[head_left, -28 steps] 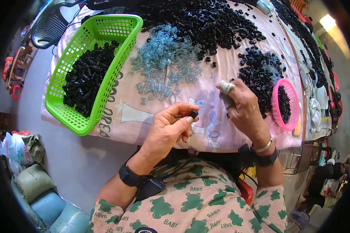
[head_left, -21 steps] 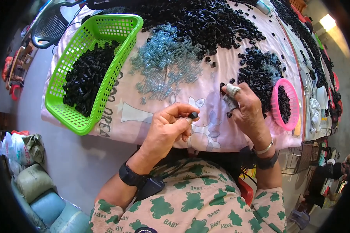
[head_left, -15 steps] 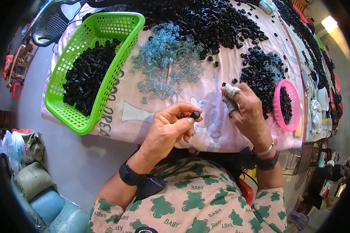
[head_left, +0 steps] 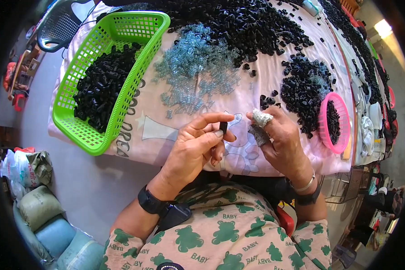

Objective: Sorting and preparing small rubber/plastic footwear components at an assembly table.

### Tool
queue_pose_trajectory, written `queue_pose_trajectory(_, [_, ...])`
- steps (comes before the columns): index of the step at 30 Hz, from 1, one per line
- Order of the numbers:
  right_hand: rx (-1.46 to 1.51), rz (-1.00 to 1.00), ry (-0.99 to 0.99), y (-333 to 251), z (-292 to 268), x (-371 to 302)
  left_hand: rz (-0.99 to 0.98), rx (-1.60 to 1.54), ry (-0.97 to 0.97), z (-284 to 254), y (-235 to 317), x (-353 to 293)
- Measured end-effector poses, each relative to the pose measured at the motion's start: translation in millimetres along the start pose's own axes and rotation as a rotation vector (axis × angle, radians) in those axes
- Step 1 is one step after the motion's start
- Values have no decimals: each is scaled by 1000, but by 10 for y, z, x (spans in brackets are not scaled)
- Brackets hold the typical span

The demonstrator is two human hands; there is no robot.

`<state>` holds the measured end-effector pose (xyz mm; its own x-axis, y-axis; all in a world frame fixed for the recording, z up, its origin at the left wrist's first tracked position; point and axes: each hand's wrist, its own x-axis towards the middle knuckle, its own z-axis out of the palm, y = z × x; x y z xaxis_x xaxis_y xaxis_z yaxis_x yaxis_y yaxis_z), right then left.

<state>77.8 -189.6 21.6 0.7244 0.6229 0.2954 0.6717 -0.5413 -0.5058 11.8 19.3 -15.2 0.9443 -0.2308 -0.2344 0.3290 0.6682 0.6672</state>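
My left hand [head_left: 189, 146] pinches a small black plastic part [head_left: 223, 127] upright between thumb and forefinger, above the near part of the cloth. To its right, my right hand [head_left: 285, 137] has its fingers drawn together, with whitish and grey wrapping on the fingertips. Whatever those fingers hold, if anything, cannot be made out. Beyond my left hand lies a heap of clear bluish coil-like pieces [head_left: 189, 63]. A pile of small black parts [head_left: 301, 99] spreads beyond my right hand, with a few loose black parts [head_left: 267, 100] closer to it.
A green plastic basket [head_left: 120, 108] of black parts stands at left. At right, a pink basket [head_left: 344, 119] holds thin black pieces. A large black heap [head_left: 243, 27] covers the far side of the cloth [head_left: 135, 139]. Stuffed sacks [head_left: 54, 234] sit at lower left.
My right hand has moved left and slightly down from the loose black parts, closer to my left hand. The black part in my left hand has turned more upright.
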Motion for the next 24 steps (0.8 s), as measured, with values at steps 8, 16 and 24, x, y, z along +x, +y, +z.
queue_pose_trajectory(8, [216, 47, -26, -120, 26, -95, -24, 56, 39, -5, -55, 8])
queue_pose_trajectory(16, [298, -19, 49, -269, 179, -52, -6, 316, 30, 50, -42, -40])
queue_pose_trajectory(24, [428, 89, 114, -231, 258, -121, -13, 223, 38, 87, -62, -40])
